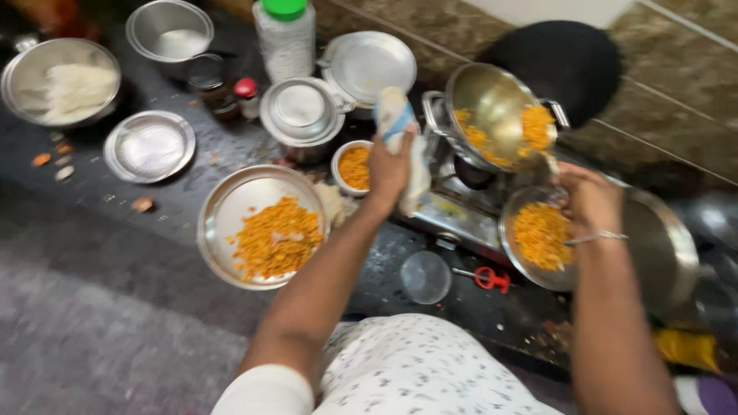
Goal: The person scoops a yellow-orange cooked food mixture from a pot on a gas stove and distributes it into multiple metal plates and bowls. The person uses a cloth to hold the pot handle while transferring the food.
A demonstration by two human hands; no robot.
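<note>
Fingers of the left hand (388,170) are wrapped tight around a white cloth (400,131), and through that cloth they clamp the handle of the steel pan (492,100), which is tipped steeply on the stove (453,211). Over on the other side, the right hand (592,201) has its fingers curled in around a thin utensil that reaches up into the pan; the tool is blurred and I cannot tell its kind.

Big picture first: a dark countertop (115,307) crowded with steel. The tilted pan carries orange food clinging to its wall, some of it right at the lower lip. Just below that lip sits a steel plate (516,219) with a heap of the same orange food, right under the right hand. To the left, well clear of the stove, a wide plate (223,211) has another orange heap on it. Between the two, just beside the left hand, stands a small bowl (354,167) filled with orange.

Further back: a bowl of white food (58,81) at the far left, a lidded steel pot (304,115), and a white bottle with a green cap (285,34). Down front, a clear glass lid (425,277) and a little red-handled tool (486,278) lie on the counter.
</note>
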